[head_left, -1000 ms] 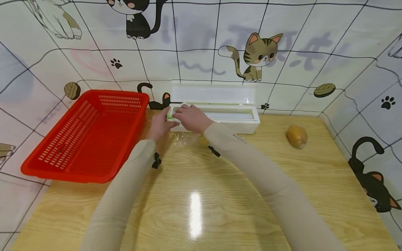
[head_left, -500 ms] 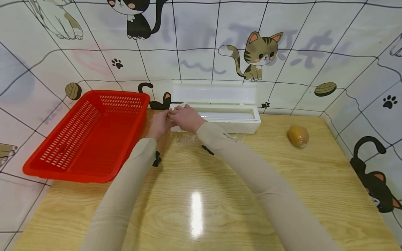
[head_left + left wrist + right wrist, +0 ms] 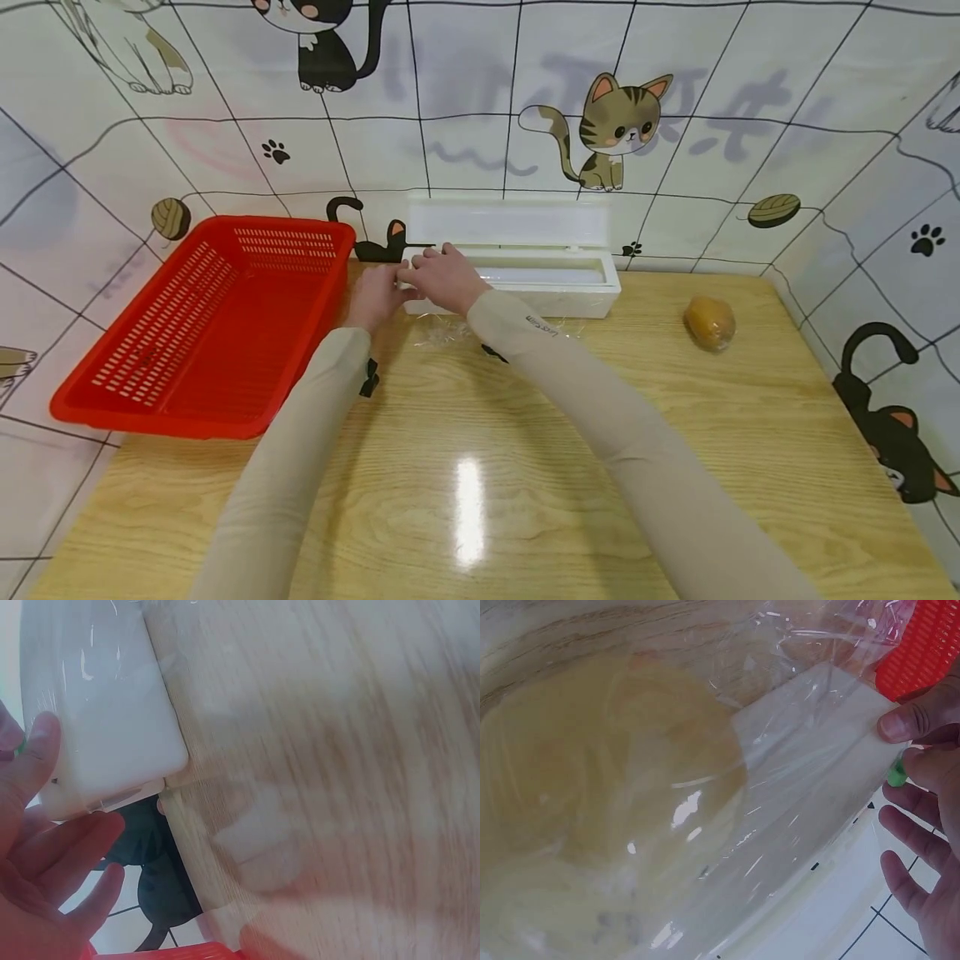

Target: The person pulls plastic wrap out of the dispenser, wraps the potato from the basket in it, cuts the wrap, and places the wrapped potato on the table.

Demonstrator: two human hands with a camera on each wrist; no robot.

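A white cling film box [image 3: 555, 304] stands against the back wall with its lid [image 3: 510, 223] raised and a roll inside. Clear cling film [image 3: 442, 331] hangs over its front onto the table. My left hand [image 3: 375, 296] grips the box's left end, thumb on the front face and other fingers around the end, as the left wrist view shows. At that same end, my right hand [image 3: 447, 279] pinches a small green slide cutter [image 3: 897, 772] between thumb and forefinger, its other fingers spread. In the head view the hands hide the cutter.
A red plastic basket [image 3: 202, 423] stands at the left, close beside my left forearm. A yellow-orange round item [image 3: 709, 323] wrapped in clear film sits at the right on the wooden table [image 3: 600, 517]. A cat-printed cloth [image 3: 465, 108] covers the wall behind.
My right hand has shifted left to the box's end, covering the green cutter that showed a second ago. The left hand stays at the end of the box.
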